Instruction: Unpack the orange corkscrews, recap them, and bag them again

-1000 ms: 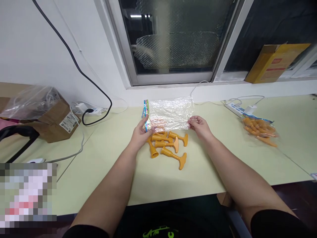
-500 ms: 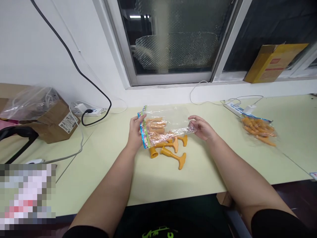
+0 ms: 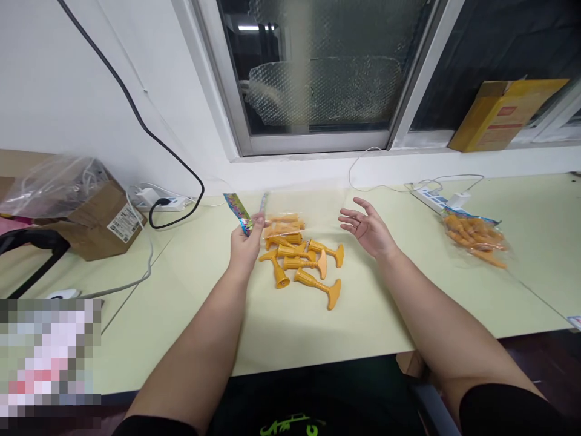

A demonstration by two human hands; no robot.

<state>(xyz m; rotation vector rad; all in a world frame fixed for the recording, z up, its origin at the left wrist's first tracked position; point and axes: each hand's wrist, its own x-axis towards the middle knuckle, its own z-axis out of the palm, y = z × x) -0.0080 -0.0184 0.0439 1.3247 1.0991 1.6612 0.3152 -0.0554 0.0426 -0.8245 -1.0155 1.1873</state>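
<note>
My left hand (image 3: 245, 245) is closed on the edge of a clear plastic bag (image 3: 318, 203) with a colourful printed header (image 3: 236, 211). The bag stretches to the right, above a loose pile of orange-yellow plastic pieces with T-shaped handles and ribbed, hollow barrels. Some of these show through the film. The nearest T-handled piece (image 3: 320, 287) lies by itself at the front of the pile. My right hand (image 3: 367, 227) is open with its fingers spread, just right of the bag and holding nothing.
On the right lies a filled bag of similar orange pieces (image 3: 474, 236), beside a white power strip (image 3: 429, 197). A cardboard box (image 3: 102, 218) stands at left, near another power strip (image 3: 170, 206) and a black cable (image 3: 136, 109). A yellow carton (image 3: 503, 118) leans on the window.
My right hand has let go of the bag, and its fingers have spread. The bag has tipped back and moved up, its header folding out leftward, so more of the orange pieces show.
</note>
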